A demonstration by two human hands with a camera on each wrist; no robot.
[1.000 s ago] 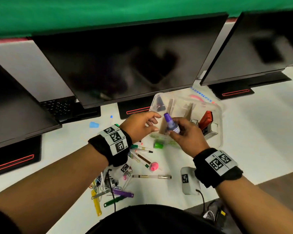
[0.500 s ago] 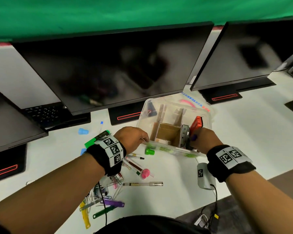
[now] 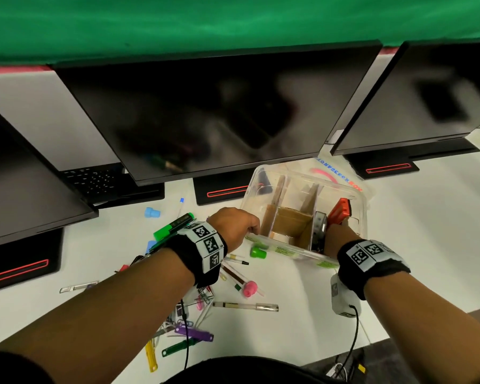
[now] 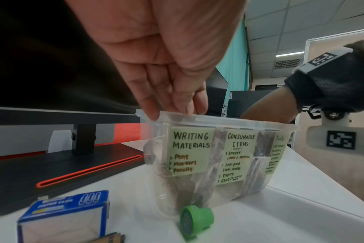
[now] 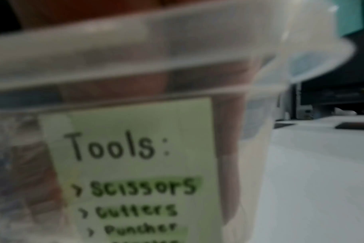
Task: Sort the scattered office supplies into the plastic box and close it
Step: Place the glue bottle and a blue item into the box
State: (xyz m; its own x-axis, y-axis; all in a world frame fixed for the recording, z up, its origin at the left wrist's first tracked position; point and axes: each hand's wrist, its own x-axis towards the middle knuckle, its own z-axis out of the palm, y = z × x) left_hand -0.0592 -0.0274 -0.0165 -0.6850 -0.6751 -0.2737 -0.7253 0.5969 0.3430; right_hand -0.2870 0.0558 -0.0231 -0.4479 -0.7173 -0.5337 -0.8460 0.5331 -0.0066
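Note:
The clear plastic box (image 3: 299, 252) stands open on the white desk, split by cardboard dividers. Green labels on its near wall (image 4: 218, 122) read Writing Materials, Consumable Items and Tools. My left hand (image 3: 247, 227) rests its fairly straight fingers (image 4: 175, 105) on the near left rim. My right hand (image 3: 336, 237) reaches down into the right-hand Tools section (image 5: 135, 49). Its fingers are hidden behind the wall, showing only as brown blurs in the right wrist view. An orange tool (image 3: 340, 209) and a metal one (image 3: 319, 225) stand in that section.
A green cap (image 3: 258, 252) lies against the box front. Pens (image 3: 244, 306), a green marker (image 3: 175, 225), purple clips (image 3: 194, 332), a blue cap (image 3: 152, 212) and a paper-clip carton (image 4: 62, 217) litter the desk left. The lid (image 3: 336, 173) lies behind the box under monitors (image 3: 205, 115).
My right hand held a purple-capped bottle above the box, then dropped into the right section; the bottle is out of sight now. My left hand moved onto the box rim.

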